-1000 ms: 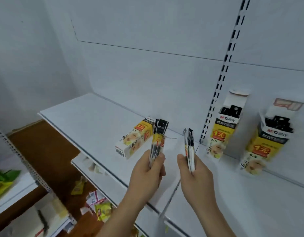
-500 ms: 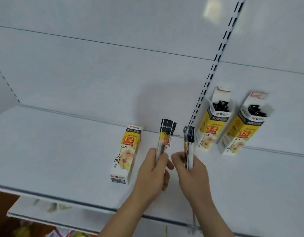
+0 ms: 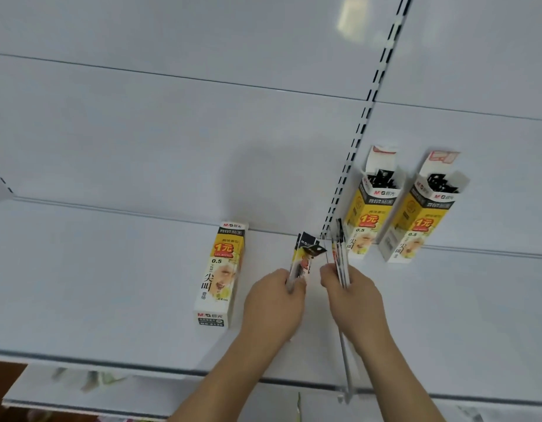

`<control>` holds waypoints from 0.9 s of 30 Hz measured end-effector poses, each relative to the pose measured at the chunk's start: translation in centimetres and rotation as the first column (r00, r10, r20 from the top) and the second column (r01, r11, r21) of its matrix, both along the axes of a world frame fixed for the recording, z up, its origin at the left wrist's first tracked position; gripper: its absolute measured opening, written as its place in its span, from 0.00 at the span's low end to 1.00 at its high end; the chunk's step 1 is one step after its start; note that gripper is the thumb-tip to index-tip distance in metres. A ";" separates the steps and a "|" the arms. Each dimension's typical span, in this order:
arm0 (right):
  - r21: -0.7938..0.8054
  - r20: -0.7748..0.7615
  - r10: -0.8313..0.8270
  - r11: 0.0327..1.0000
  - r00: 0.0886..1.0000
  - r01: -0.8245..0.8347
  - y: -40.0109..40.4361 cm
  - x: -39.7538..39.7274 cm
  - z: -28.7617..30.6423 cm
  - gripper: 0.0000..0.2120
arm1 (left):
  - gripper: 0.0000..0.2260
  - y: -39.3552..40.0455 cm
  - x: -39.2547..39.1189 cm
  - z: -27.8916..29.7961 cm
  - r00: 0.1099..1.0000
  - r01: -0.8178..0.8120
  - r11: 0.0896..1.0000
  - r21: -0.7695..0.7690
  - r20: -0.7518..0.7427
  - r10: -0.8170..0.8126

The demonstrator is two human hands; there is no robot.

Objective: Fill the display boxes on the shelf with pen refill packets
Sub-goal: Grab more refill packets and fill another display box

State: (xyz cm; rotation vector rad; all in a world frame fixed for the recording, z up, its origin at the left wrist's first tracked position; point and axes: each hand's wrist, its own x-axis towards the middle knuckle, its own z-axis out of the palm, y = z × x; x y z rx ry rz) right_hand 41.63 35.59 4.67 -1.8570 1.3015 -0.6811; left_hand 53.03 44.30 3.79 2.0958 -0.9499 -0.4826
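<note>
Both hands raised over the white metal shelf (image 3: 111, 284), each gripping refill packets.

The left hand (image 3: 274, 303) and the right hand (image 3: 353, 303) each close their grip on a bundle of slim black-and-yellow packets: left bundle (image 3: 303, 260), right bundle (image 3: 340, 254). Two open yellow-and-white cardboard display boxes (image 3: 370, 214) stand upright at the back right.

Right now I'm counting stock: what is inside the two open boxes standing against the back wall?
Both the nearer standing box and the far-right box show black packet tops crowded at their open mouths. How far down the packets reach, and their count, is hidden by the cardboard walls.
</note>
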 end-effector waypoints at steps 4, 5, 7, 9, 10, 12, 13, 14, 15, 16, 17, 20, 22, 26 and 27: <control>-0.021 -0.112 -0.032 0.999 0.993 0.030 -1.5 -1.3 -0.5 0.12 | 0.12 -1.0 -0.8 -0.3 0.991 -0.003 0.998 0.059 0.134 -0.005; -0.020 -0.144 -0.024 1.000 0.989 0.021 -1.7 -1.4 -0.7 0.12 | 0.09 -1.4 -1.1 -0.4 0.981 -0.010 0.998 0.068 0.192 -0.003; -0.016 -0.194 -0.002 1.000 0.981 -0.001 -1.9 -1.5 -1.1 0.11 | 0.08 -2.0 -1.8 -0.8 0.954 -0.030 0.992 0.124 0.299 -0.009; -0.028 -0.224 0.028 0.999 0.974 -0.035 -1.9 -1.5 -1.4 0.09 | 0.12 -2.3 -2.3 -1.2 0.925 -0.043 0.978 0.206 0.379 -0.039; -0.044 -0.248 0.045 0.997 0.968 -0.058 -1.8 -1.5 -1.6 0.08 | 0.14 -2.3 -2.4 -1.1 0.909 -0.057 0.969 0.238 0.414 -0.048; -0.088 -0.316 0.074 0.990 0.946 -0.107 -1.7 -1.3 -1.9 0.06 | 0.18 -1.8 -2.2 0.0 0.852 -0.079 0.973 0.216 0.522 -0.047; -0.119 -0.354 0.080 0.985 0.932 -0.129 -1.7 -1.2 -2.1 0.06 | 0.19 -1.4 -1.6 0.8 0.814 -0.077 0.980 0.185 0.579 -0.045; -0.154 -0.393 0.076 0.977 0.916 -0.147 -1.7 -1.2 -2.3 0.06 | 0.20 -1.0 -0.8 1.6 0.784 -0.079 0.980 0.181 0.619 -0.052; -0.194 -0.428 0.060 0.969 0.902 -0.156 -1.7 -1.2 -2.6 0.07 | 0.21 -0.7 0.5 2.3 0.757 -0.099 0.978 0.184 0.651 -0.047; -0.230 -0.460 0.036 0.960 0.887 -0.158 -1.8 -1.2 -2.8 0.08 | 0.22 -0.4 2.0 2.9 0.728 -0.154 0.974 0.166 0.686 -0.002; -0.255 -0.494 0.008 0.955 0.870 -0.154 -1.9 -1.3 -2.9 0.09 | 0.23 -0.1 3.8 3.2 0.702 -0.234 0.962 0.143 0.709 0.065; -0.294 -0.626 -0.071 0.944 0.777 -0.151 -2.1 -1.6 -2.9 0.16 | 0.33 0.4 8.1 2.1 0.782 -0.368 0.880 0.301 0.613 0.117; -0.339 -0.698 -0.120 0.924 0.706 -0.178 -1.9 -1.6 -3.2 0.20 | 0.36 0.3 9.2 1.0 0.875 -0.296 0.857 0.422 0.479 0.066; -0.372 -0.726 -0.144 0.905 0.673 -0.208 -1.5 -1.3 -3.5 0.21 | 0.29 -0.5 8.4 1.2 0.884 -0.261 0.940 0.221 0.447 0.140; -0.373 -0.726 -0.144 0.904 0.672 -0.209 -1.6 -1.4 -3.4 0.21 | 0.29 -0.6 7.8 1.7 0.897 -0.237 0.962 0.136 0.411 0.162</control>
